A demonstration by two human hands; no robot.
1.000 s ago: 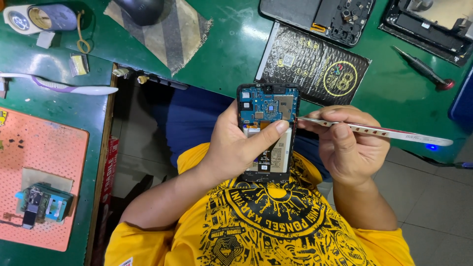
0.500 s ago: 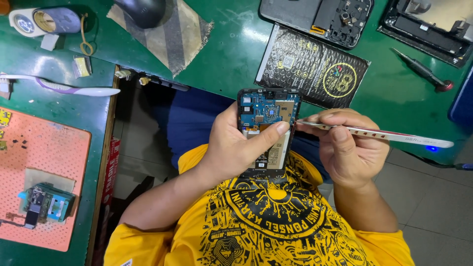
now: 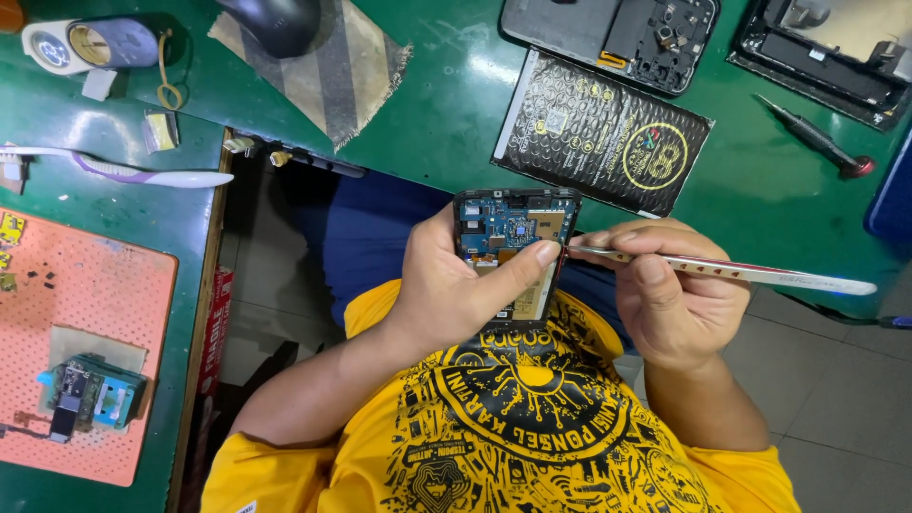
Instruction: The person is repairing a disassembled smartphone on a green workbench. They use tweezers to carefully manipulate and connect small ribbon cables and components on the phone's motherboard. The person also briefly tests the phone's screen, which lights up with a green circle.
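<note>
— What packaging is on the bench?

— A flat black pouch (image 3: pixel 600 133) with a gold round emblem lies on the green table (image 3: pixel 456 85), at twelve o'clock from the hands. At ten o'clock there's a tape roll (image 3: pixel 90 43) with a round label, and a small yellow tag (image 3: pixel 160 130) below it. An orange mat (image 3: pixel 81 342) at nine o'clock carries a little blue module (image 3: pixel 87 394).

— Anything cut off or unclear?

— Two opened devices at the top edge, one (image 3: pixel 617 33) at twelve and one (image 3: pixel 826 47) at two o'clock, run out of frame. A dark mouse (image 3: pixel 275 21) on a striped cloth (image 3: pixel 332 71) is cropped too. The phone's small parts are too fine to make out.

— And the phone?

— The phone (image 3: pixel 513 252), back off and board showing, sits upright over the lap. The left hand (image 3: pixel 446 294) is clamped round it from nine o'clock, thumb laid across the board. The right hand (image 3: pixel 679 299) at three o'clock pinches a slim metal tool (image 3: pixel 722 271), its tip touching the phone's right edge beside the thumb. A screwdriver (image 3: pixel 812 138) lies at two o'clock.
</note>
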